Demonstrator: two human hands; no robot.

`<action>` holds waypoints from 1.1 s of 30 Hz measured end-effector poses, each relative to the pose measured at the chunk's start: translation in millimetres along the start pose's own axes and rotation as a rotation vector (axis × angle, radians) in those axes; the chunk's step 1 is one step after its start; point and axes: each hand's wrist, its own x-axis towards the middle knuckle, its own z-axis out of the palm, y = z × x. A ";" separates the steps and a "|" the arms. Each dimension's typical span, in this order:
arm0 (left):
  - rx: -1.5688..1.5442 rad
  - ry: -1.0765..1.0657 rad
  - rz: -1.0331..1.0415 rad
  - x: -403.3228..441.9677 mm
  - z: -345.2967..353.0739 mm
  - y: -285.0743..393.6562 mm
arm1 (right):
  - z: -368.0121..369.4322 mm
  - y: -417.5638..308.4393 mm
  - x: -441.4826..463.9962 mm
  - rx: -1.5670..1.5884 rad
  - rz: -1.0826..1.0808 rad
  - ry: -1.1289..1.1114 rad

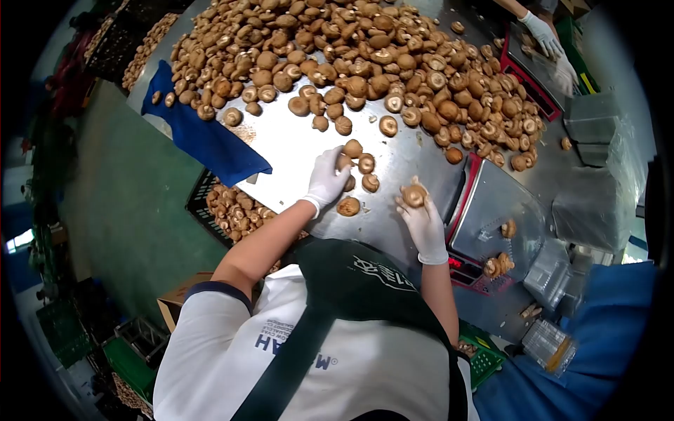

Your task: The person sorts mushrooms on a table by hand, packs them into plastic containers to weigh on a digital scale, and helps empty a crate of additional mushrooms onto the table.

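1. Pinching a mushroom (414,196), the right hand (425,228) is pressing thumb and fingers against the cap, over the table (382,224) and beside the scale (469,182).
2. The left hand (328,177) is curling at a loose cluster (366,163). Its thumb and fingers are standing apart around a second mushroom (343,162); whether they are squeezing it cannot be told.
3. The pile (316,49) is lying beyond both hands.
4. Handling: each piece is probably weighing little and yielding slightly under pressure. Caps are likely bruising, and stems snapping, if forced. Smooth caps are possibly slipping a little against gloves.
5. Grip point: opposite sides of the cap are offering the surest hold. Light, even finger pressure is sparing the flesh; pulling by the stem is risking breakage.
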 end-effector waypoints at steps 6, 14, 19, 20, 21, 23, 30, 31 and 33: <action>0.002 0.036 -0.014 22.4 -7.9 10.6 | -47.3 39.5 6.6 -0.537 0.190 0.144; 0.338 -0.041 0.185 79.9 13.7 0.1 | -3.4 -13.4 100.4 -1.526 -0.560 0.086; 0.148 -0.283 -0.063 48.3 -9.9 22.2 | 102.4 -46.9 189.0 -1.556 -0.703 -0.100; 0.146 -0.272 -0.034 38.9 -10.8 16.8 | 122.1 -44.1 208.0 -1.578 -0.762 -0.112; 0.144 -0.259 -0.003 31.1 -11.4 11.2 | 137.9 -38.6 225.9 -1.600 -0.824 -0.125; 0.080 -0.278 0.004 19.5 -14.4 5.8 | 138.8 -13.5 261.6 -1.827 -0.871 -0.157; -0.063 -0.014 0.066 38.2 -37.9 -14.4 | 88.2 40.1 188.0 -1.969 -0.939 -0.100; 0.001 -0.008 0.066 55.4 -44.0 -14.8 | 77.2 40.8 176.6 -1.951 -0.924 -0.083; 0.202 0.161 0.218 89.8 -50.6 -8.4 | 52.2 42.7 156.0 -2.081 -0.936 -0.147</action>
